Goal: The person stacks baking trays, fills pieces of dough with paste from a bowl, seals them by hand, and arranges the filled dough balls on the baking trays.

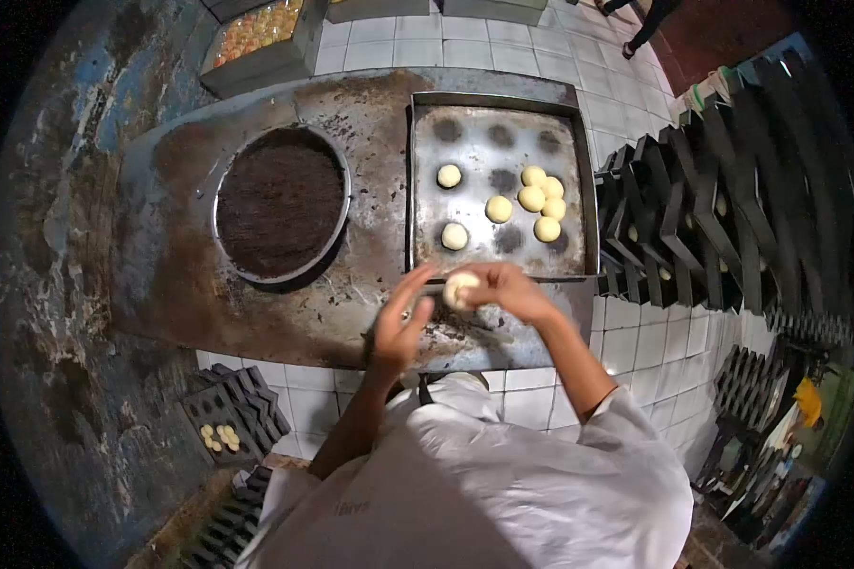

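My right hand (509,289) grips a pale dough ball (459,291) between thumb and fingers, just in front of the near edge of a square metal baking tray (465,137). Beside the ball, my left hand (402,318) has its fingers stretched out and apart, with nothing in it. Inside the tray, two whitish dough balls (454,236) sit apart along the left side. Several yellower dough balls (532,198) are bunched on the right, and one more yellow ball (498,209) lies just left of them. Dark round stains mark the tray's bottom.
A round pan (348,190) of dark brown crumbly stuff stands left on the worn metal table (375,123). Stacked dark trays (702,204) rise at the right. A smaller tray with dough balls (220,437) is low at left. Someone's legs (647,27) show at top right.
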A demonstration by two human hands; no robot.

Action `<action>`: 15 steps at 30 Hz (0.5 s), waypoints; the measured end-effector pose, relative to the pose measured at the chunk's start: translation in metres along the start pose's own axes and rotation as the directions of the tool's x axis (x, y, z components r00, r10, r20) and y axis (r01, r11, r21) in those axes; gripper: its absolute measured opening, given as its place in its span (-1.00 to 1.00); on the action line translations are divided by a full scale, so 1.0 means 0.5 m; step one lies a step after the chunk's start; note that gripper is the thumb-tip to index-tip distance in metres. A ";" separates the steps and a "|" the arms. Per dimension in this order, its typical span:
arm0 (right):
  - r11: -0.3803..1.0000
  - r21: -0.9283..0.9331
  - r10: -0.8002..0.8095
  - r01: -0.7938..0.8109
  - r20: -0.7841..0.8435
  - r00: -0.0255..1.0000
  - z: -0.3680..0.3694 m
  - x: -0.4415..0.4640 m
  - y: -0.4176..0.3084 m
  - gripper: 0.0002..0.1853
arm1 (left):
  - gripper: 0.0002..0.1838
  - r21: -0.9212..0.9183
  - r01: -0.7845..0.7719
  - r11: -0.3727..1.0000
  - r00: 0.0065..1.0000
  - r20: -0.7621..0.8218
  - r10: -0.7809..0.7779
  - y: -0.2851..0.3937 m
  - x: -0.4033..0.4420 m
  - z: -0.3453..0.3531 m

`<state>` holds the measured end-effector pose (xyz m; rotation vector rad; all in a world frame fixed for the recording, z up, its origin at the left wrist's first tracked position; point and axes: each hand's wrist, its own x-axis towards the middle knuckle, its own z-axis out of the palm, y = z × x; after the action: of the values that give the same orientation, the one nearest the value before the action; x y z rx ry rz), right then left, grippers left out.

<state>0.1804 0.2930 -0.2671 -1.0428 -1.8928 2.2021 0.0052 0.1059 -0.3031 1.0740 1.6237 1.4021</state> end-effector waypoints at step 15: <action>0.512 -0.848 -0.558 -0.133 -0.446 0.699 -0.322 0.477 0.159 -0.59 | -0.59 -0.258 0.340 0.904 0.729 -0.535 -0.427 -0.066 -0.239 -0.101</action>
<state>0.1096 0.5198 -0.4483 -1.2911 -2.4254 0.4115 0.0013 -0.0253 -0.3282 0.1734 1.9845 1.6078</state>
